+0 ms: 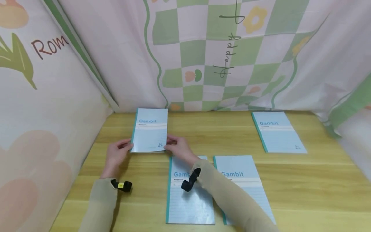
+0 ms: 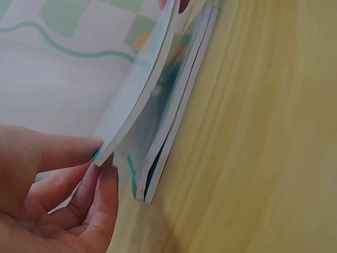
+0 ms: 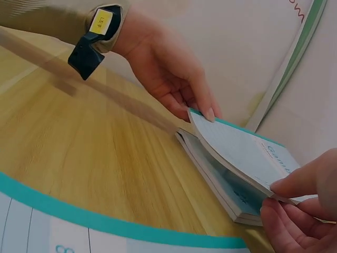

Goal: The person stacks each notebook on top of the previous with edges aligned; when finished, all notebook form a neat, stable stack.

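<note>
A light-blue "Gambit" notebook point(image 1: 150, 135) with a teal spine is held over the back left of the table by both hands. My left hand point(image 1: 115, 155) pinches its near left corner between thumb and fingers; the left wrist view shows this hand point(image 2: 63, 184) close up. At the near right corner, my right hand point(image 1: 180, 149) pinches the cover edge, thumb on top, as the right wrist view shows of that hand point(image 3: 303, 205). Beneath the raised notebook lie two stacked notebooks point(image 3: 213, 182), with a gap along the near edge.
Two more Gambit notebooks lie side by side at the front, the left one point(image 1: 189, 203) and the right one point(image 1: 250, 193), both partly under the right arm. Another notebook point(image 1: 279, 133) lies at the back right. A patterned curtain point(image 1: 192, 51) hangs behind the wooden table point(image 1: 313, 187).
</note>
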Demonstrator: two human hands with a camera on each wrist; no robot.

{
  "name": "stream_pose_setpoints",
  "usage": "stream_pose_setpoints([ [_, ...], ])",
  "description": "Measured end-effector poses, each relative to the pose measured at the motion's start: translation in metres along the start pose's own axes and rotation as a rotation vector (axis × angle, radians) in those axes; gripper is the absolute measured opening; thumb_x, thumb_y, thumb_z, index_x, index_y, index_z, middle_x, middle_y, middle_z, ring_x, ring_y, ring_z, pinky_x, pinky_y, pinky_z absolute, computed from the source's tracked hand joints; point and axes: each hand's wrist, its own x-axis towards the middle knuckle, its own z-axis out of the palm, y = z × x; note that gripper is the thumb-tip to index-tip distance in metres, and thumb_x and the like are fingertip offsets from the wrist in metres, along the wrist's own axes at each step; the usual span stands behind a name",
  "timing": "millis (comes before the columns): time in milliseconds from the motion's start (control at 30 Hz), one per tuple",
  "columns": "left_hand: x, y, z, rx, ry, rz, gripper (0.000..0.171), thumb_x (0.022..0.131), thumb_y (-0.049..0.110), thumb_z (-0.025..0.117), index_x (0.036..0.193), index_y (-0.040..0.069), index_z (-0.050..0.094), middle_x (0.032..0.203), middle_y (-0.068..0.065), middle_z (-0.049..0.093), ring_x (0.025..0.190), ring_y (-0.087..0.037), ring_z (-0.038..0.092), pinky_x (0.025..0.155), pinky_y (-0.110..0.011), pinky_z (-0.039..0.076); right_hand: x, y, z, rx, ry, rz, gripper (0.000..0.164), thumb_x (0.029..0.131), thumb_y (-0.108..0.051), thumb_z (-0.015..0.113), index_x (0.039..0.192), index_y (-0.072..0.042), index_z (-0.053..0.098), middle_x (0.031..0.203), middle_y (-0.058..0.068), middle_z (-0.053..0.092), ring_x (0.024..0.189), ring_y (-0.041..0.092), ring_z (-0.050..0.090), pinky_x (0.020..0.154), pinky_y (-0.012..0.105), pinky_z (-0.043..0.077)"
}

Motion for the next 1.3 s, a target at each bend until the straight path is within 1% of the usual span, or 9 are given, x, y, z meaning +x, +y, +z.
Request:
stream_pose_setpoints([
  [100,0.003,-0.001,-0.002,0.009,0.008,0.002,0.039,0.101,0.016,0.066,0.137,0.001,0.062,0.131,-0.02,0.062,0.116,-0.029,0.057,0.084,-0.024,0.05,0.001,-0.003,0.004,-0.009,0.002,-0.011,0.056,0.091,-0.006,0.075,0.144,-0.007,0.057,0.113,0.006,0.068,0.093,0.018,0.066,0.079,0.03,0.057],
  [200,0.005,-0.003,-0.003,0.017,0.014,0.004,0.039,0.1,0.016,0.067,0.136,0.0,0.062,0.131,-0.021,0.062,0.117,-0.03,0.057,0.086,-0.025,0.049,0.001,-0.003,0.006,-0.013,-0.002,-0.011,0.056,0.091,-0.007,0.075,0.143,-0.006,0.057,0.111,0.005,0.068,0.093,0.017,0.065,0.079,0.03,0.057],
  [300,0.006,-0.005,-0.002,0.018,0.014,-0.004,0.039,0.1,0.015,0.067,0.135,-0.002,0.062,0.133,-0.023,0.061,0.12,-0.033,0.056,0.094,-0.033,0.049,0.001,-0.002,0.007,-0.015,-0.014,-0.008,0.055,0.091,-0.007,0.075,0.143,-0.007,0.057,0.109,0.003,0.068,0.093,0.017,0.065,0.08,0.031,0.057],
  [400,0.006,-0.007,-0.001,0.021,0.015,-0.019,0.039,0.1,0.015,0.067,0.135,-0.002,0.061,0.136,-0.024,0.059,0.125,-0.035,0.054,0.102,-0.043,0.045,0.001,-0.001,0.008,-0.032,-0.02,0.002,0.054,0.092,-0.008,0.074,0.144,-0.01,0.058,0.107,0.0,0.068,0.095,0.016,0.064,0.082,0.032,0.056],
  [533,0.007,-0.008,0.001,0.037,0.032,-0.029,0.038,0.101,0.016,0.066,0.135,-0.001,0.063,0.138,-0.024,0.058,0.13,-0.038,0.05,0.109,-0.048,0.04,0.001,0.0,0.009,-0.062,-0.026,0.01,0.055,0.092,-0.009,0.074,0.145,-0.012,0.057,0.106,-0.001,0.067,0.097,0.015,0.063,0.086,0.033,0.055],
  [767,0.009,-0.009,0.004,0.071,0.046,-0.055,0.036,0.103,0.017,0.062,0.136,0.001,0.063,0.141,-0.021,0.057,0.135,-0.037,0.047,0.113,-0.049,0.036,0.002,0.002,0.01,-0.066,-0.04,-0.001,0.058,0.092,-0.007,0.074,0.146,-0.011,0.055,0.107,0.0,0.065,0.099,0.015,0.061,0.088,0.033,0.053],
  [1033,0.01,-0.009,0.005,0.1,0.026,-0.072,0.038,0.104,0.019,0.061,0.138,0.004,0.061,0.144,-0.019,0.055,0.138,-0.037,0.044,0.113,-0.051,0.035,0.003,0.002,0.01,-0.071,-0.039,0.021,0.055,0.091,-0.006,0.074,0.143,-0.011,0.059,0.106,0.001,0.066,0.097,0.016,0.061,0.087,0.033,0.054],
  [1167,0.011,-0.009,0.006,0.113,0.029,-0.082,0.038,0.103,0.021,0.062,0.138,0.005,0.061,0.144,-0.019,0.055,0.138,-0.037,0.043,0.114,-0.051,0.035,0.003,0.0,0.011,-0.092,-0.034,0.035,0.054,0.09,-0.005,0.074,0.142,-0.011,0.06,0.105,0.0,0.066,0.097,0.016,0.061,0.088,0.034,0.053],
  [1300,0.011,-0.008,0.007,0.123,0.03,-0.087,0.038,0.103,0.02,0.062,0.137,0.004,0.062,0.143,-0.021,0.055,0.138,-0.038,0.044,0.113,-0.051,0.036,0.003,-0.001,0.011,-0.111,-0.029,0.044,0.051,0.091,-0.005,0.074,0.14,-0.011,0.062,0.103,0.0,0.066,0.096,0.017,0.061,0.088,0.035,0.053],
])
